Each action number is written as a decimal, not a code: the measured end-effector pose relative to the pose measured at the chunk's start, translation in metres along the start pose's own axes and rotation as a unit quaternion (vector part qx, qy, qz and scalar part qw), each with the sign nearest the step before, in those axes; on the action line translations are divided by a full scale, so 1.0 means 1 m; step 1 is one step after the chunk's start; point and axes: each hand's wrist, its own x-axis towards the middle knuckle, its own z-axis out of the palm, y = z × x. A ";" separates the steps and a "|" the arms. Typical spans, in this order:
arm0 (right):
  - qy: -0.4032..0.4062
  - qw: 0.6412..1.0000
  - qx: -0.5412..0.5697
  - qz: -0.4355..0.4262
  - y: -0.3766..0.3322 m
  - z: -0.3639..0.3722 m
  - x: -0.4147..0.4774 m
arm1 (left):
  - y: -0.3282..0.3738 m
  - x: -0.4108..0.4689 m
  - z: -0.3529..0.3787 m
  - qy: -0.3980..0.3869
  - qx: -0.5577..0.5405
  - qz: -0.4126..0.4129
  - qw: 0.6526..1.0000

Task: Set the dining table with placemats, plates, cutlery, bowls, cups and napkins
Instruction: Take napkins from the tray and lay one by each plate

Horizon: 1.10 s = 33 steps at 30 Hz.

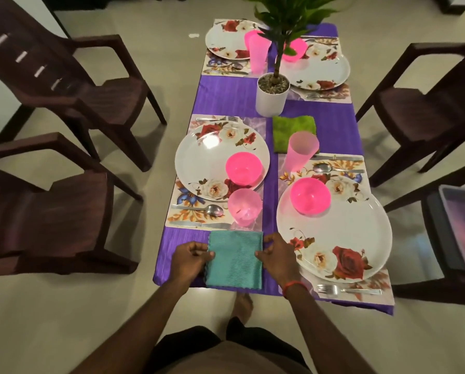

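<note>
A folded teal napkin (pixel 235 259) lies on the purple tablecloth (pixel 226 93) at the table's near end. My left hand (pixel 189 259) pinches its left edge and my right hand (pixel 277 255) pinches its right edge. A green napkin (pixel 288 129) lies mid-table beside a pink cup (pixel 301 151). Two near place settings have floral plates (pixel 207 160) (pixel 344 233), each with a pink bowl (pixel 243 168) (pixel 310 195). Another pink cup (pixel 244 207) stands below the left plate. Spoons, knives and forks lie on the floral placemats (pixel 188 211).
A potted plant in a white pot (pixel 271 97) stands mid-table. Two far settings (pixel 228 39) (pixel 321 70) carry plates, pink cups and a bowl. Dark brown chairs (pixel 64 211) (pixel 420 103) flank both sides. A tray (pixel 463 228) rests on the near right chair.
</note>
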 end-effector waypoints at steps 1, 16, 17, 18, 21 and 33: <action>0.006 1.000 -0.010 -0.002 -0.001 0.000 -0.003 | 0.003 0.000 0.000 -0.003 0.005 0.007 1.000; 0.058 0.977 -0.127 -0.163 -0.008 -0.014 -0.068 | -0.014 -0.033 -0.004 0.027 0.205 0.323 0.923; 0.062 0.977 -0.123 -0.165 -0.005 -0.015 -0.077 | -0.016 -0.040 -0.003 0.018 0.219 0.345 0.912; 0.066 0.976 -0.122 -0.166 -0.002 -0.016 -0.085 | -0.017 -0.047 -0.002 0.011 0.236 0.365 0.900; 0.101 0.967 -0.163 -0.170 0.011 -0.019 -0.115 | -0.023 -0.072 0.005 -0.015 0.286 0.392 0.874; 0.182 0.956 -0.202 -0.106 0.063 -0.062 -0.214 | -0.037 -0.141 0.062 -0.104 0.316 0.479 0.812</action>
